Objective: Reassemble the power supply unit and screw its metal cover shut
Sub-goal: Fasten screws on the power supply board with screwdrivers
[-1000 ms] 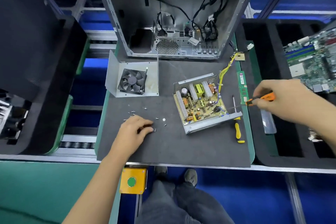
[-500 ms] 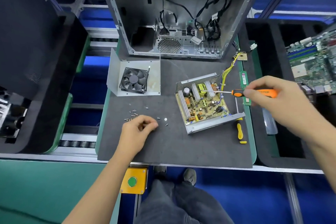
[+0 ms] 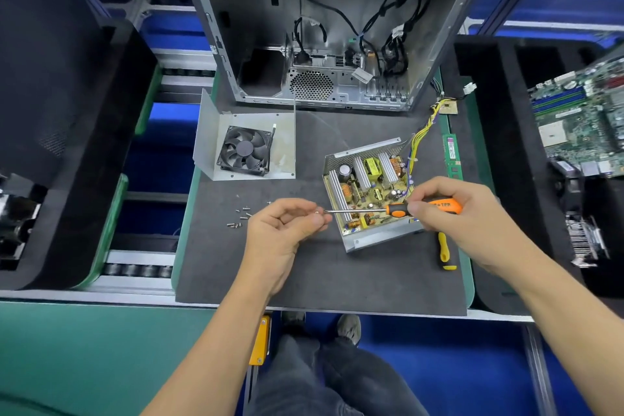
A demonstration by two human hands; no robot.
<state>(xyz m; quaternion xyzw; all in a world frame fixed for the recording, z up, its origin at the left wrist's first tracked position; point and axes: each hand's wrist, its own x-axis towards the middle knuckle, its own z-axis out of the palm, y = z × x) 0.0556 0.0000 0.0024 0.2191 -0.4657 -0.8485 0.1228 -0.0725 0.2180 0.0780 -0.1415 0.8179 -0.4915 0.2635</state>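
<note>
Right hand (image 3: pixel 462 213): fingers wrapped round orange screwdriver (image 3: pixel 401 209), shaft level, pointing left. Left hand (image 3: pixel 287 226): fingers curled, pinching small screw (image 3: pixel 316 212) at the screwdriver tip. Open power supply unit (image 3: pixel 368 192) flat on table (image 3: pixel 320 273), circuit board exposed, beneath the screwdriver. Metal cover (image 3: pixel 246 145) with fan lying well apart, to the left. Loose screws (image 3: pixel 240 215) just left of left hand.

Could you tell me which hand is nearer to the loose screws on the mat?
Left. The left hand is just right of the loose screws; the right hand is beyond it.
</note>
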